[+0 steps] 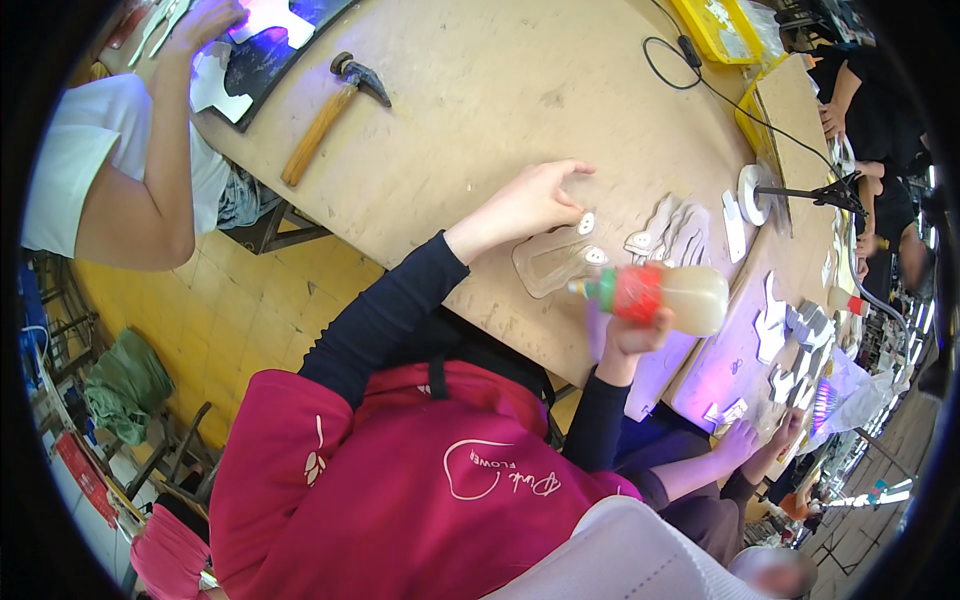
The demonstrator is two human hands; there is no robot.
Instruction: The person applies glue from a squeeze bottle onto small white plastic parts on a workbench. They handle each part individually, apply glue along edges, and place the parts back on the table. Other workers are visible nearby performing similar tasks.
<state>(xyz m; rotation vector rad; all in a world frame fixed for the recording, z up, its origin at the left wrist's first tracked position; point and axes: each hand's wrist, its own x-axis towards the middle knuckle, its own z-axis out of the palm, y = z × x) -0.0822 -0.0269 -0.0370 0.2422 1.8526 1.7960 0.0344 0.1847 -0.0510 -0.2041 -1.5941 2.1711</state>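
We see the right hand (pixel 640 338) wrapped around a plastic squeeze bottle (pixel 698 300) with a red label, a green collar and cloudy pale contents. The bottle lies nearly level above the near edge of the worktable (pixel 470 110), its nozzle (pixel 577 287) directed to the left. The left hand (pixel 530 200) is palm down, index finger and thumb parted, beside a flat beige cut-out (pixel 540 265) with white oval tabs (pixel 587 222). We note further flat cut-outs (pixel 685 228) just to the right. Motion blur covers the nozzle; we cannot tell whether liquid is leaving it.

Hazards, in our judgement:

1. Spill: with the bottle on its side, a firm squeeze could release liquid onto the worktable or the tabs.
2. Displacement: the cut-out looks thin; if the left hand bears on it unevenly, it could slide or skew.
3. Contact: the nozzle is close to the cut-out, so a low wrist could drag its tip across the surface.
4. Contamination: stray drops could reach the neighbouring cut-outs.
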